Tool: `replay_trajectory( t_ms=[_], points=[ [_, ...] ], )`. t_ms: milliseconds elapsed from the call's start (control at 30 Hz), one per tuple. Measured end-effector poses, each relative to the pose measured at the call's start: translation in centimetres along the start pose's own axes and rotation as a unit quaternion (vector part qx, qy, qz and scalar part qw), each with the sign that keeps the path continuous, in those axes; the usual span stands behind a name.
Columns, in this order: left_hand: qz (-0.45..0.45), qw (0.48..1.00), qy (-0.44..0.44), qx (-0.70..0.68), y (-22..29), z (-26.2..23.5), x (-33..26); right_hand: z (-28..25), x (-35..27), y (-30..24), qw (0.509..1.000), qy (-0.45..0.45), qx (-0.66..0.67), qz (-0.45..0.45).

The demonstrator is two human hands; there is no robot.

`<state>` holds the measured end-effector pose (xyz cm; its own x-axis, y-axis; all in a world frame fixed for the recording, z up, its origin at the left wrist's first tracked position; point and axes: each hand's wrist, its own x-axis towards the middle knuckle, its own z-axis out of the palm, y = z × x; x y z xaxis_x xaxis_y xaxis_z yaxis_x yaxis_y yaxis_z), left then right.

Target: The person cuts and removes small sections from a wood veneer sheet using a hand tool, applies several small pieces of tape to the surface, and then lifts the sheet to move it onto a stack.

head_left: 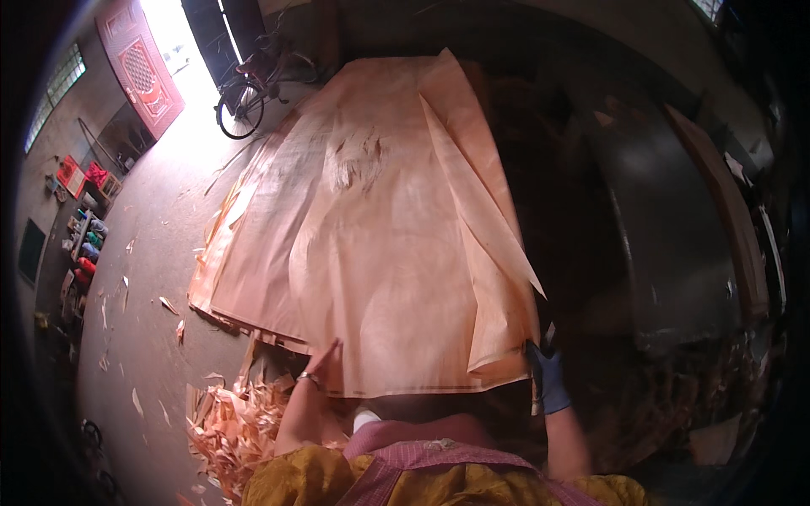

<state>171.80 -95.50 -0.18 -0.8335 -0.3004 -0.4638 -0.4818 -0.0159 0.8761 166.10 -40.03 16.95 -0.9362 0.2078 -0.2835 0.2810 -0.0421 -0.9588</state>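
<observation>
Bare left hand [323, 358] lies flat on the veneer sheet [371, 253] at 7 o'clock – gloved right hand [548, 379] pinches its 5 o'clock corner; the thin sheet could tear if tugged unevenly

- Our left hand [325, 361] is bare, reaching forward with the fingers stretched out flat and close together, palm down.
- A thin band sits on our left wrist, and the bare forearm rises from the lower edge, angled slightly to the right.
- Our right hand [548, 378] wears a dark blue glove; its fingers curl in a grip, though blur hides how tight.
- Our right forearm is bare and runs almost straight up from below.
</observation>
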Motion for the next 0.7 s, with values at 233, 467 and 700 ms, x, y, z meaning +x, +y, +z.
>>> replay_trajectory(
  t_ms=[233, 467, 700],
  points=[
    [0.0, 0.958, -0.221, -0.181, 15.8, 34.4, -15.8, -19.0, -3.5, -3.9, 0.989, 0.076, -0.031, -0.12],
    [0.026, 0.927, -0.334, -0.17, 23.3, 58.3, -21.9, -34.2, -3.5, -11.8, 0.975, 0.15, -0.03, -0.159],
    [0.072, 0.89, -0.394, -0.219, 27.6, 75.7, -24.9, -53.3, 2.4, -16.8, 0.975, 0.175, -0.065, -0.12]
  ],
)
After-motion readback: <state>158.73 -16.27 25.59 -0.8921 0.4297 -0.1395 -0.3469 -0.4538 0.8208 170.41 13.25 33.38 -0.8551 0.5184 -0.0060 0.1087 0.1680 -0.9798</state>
